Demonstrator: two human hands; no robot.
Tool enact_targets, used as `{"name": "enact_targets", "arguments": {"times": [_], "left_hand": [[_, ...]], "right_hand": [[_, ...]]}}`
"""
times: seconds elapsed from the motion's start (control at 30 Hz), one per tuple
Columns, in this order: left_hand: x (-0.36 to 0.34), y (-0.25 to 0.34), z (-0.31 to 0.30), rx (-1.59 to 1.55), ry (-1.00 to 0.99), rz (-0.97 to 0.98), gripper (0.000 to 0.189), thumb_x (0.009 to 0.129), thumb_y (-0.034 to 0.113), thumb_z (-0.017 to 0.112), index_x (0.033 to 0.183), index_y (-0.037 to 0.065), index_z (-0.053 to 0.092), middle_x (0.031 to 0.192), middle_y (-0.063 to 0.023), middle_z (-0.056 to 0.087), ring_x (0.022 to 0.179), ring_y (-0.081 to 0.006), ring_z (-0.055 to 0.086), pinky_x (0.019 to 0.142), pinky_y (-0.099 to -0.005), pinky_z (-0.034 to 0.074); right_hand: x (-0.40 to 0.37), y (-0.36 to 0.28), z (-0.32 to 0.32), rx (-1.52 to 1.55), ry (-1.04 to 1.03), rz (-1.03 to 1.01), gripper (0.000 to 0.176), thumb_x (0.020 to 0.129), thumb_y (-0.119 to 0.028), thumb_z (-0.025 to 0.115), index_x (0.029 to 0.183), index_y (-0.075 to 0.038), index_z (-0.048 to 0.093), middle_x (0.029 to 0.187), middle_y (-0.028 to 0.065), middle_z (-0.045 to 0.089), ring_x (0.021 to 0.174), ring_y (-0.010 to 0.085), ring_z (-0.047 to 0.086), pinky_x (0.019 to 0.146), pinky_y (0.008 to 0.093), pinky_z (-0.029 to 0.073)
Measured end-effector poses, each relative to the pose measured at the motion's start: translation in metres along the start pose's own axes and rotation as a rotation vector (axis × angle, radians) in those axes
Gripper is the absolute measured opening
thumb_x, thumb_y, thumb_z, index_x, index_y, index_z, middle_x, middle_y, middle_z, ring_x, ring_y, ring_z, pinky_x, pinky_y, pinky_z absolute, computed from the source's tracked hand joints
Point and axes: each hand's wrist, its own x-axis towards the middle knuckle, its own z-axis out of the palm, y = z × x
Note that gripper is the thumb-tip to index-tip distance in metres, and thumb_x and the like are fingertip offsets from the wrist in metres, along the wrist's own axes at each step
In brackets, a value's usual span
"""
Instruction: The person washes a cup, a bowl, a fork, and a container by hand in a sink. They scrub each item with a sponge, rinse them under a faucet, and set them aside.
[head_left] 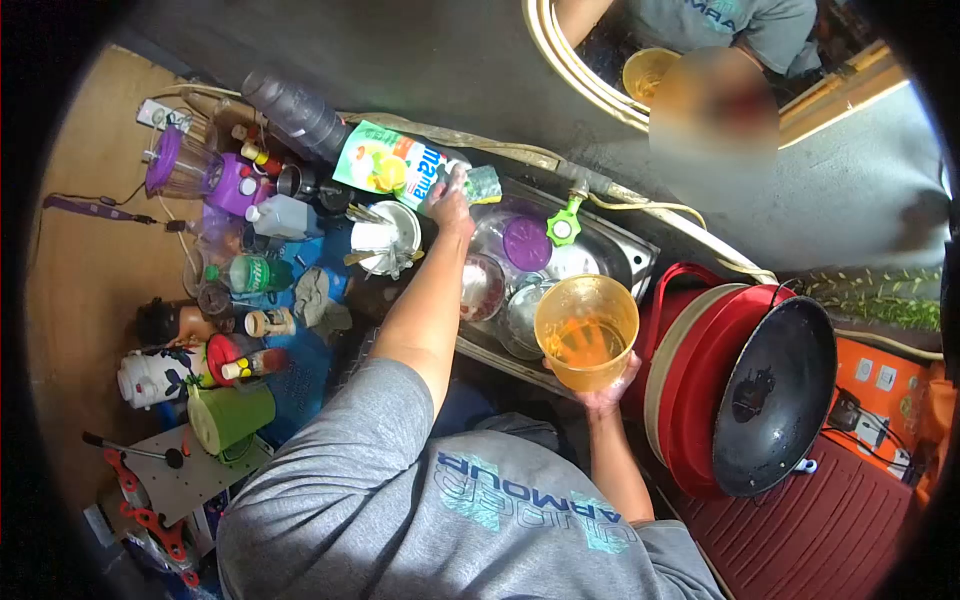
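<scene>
My right hand (610,385) supports a translucent yellow-orange tub (587,333) from below, its open mouth facing up; fingers show through its wall. My left hand (449,208) reaches up to the far edge of the sink, beside a green and white "mama" pouch (385,165). Just right of that hand lies a clear container (482,184) with something yellow under it; whether my fingers touch it, I cannot tell. In the sink (638,262) sit a purple bowl (526,243) and clear dishes (481,287), below a tap with a green handle (563,227).
At the right, a black wok (776,396) leans against red basins (690,390). Utensils stand in a white holder (385,238) left of the sink. Farther left are a purple blender (232,185), a green bottle (250,273) and a green bucket (230,415). A mirror (560,50) hangs above.
</scene>
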Motion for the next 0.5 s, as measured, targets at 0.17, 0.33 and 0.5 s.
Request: {"name": "enact_targets", "arguments": {"times": [0.17,0.33,0.5], "left_hand": [[-0.014,-0.006,-0.016,-0.025,0.076,-0.073,0.019,0.079,0.016,0.079,0.082,0.008,0.061,0.085,-0.0018,0.063,0.076,-0.0113,0.059,0.066,-0.0260,0.046],[-0.071,0.015,-0.052,0.164,-0.145,-0.126,0.021,0.081,0.005,0.074,0.096,0.004,0.059,0.088,-0.0029,0.062,0.080,-0.0110,0.059,0.070,-0.0251,0.047],[-0.175,0.090,-0.049,0.383,-0.653,0.034,0.048,0.078,-0.008,0.067,0.116,0.001,0.041,0.099,-0.0063,0.061,0.090,-0.0140,0.062,0.080,-0.0295,0.053]], "right_hand": [[-0.004,0.000,-0.009,0.032,0.014,-0.036,0.092,0.069,-0.059,0.066,0.142,-0.013,0.036,0.143,0.0155,0.038,0.128,0.0435,0.040,0.089,0.0744,0.039],[-0.011,0.002,0.001,0.055,-0.036,-0.040,0.073,0.076,-0.048,0.059,0.134,-0.006,0.047,0.135,0.0166,0.050,0.123,0.0348,0.049,0.104,0.0535,0.040],[-0.006,0.008,-0.029,0.008,0.010,-0.114,0.063,0.081,-0.045,0.055,0.129,-0.006,0.050,0.128,0.0143,0.056,0.115,0.0308,0.056,0.097,0.0481,0.046]]}}
